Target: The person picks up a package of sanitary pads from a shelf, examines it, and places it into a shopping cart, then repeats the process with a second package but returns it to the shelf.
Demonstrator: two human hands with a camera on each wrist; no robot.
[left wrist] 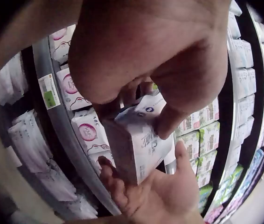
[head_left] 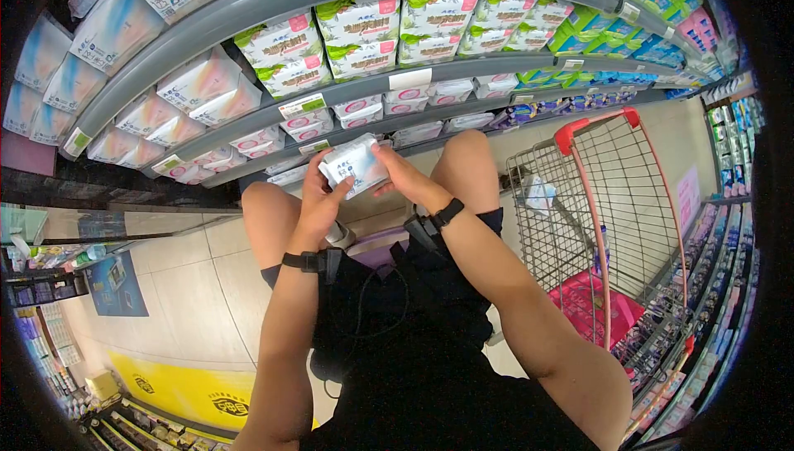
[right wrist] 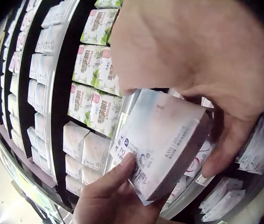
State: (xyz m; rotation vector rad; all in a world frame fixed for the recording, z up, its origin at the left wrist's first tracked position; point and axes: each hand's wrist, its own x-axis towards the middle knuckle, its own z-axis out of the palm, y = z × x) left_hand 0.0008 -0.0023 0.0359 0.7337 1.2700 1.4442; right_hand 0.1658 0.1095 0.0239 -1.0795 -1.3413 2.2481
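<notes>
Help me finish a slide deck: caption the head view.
White ABC package held between two hands before stocked store shelves, a wire shopping cart to the right.

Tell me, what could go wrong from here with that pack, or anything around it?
The pack might slip if the left hand, its thumb pressed on the printed face, loosened its hold. That thumb pressure could also dent the wrapper. And with the shopping cart beside the right knee, turning or standing up might mean bumping it.
</notes>
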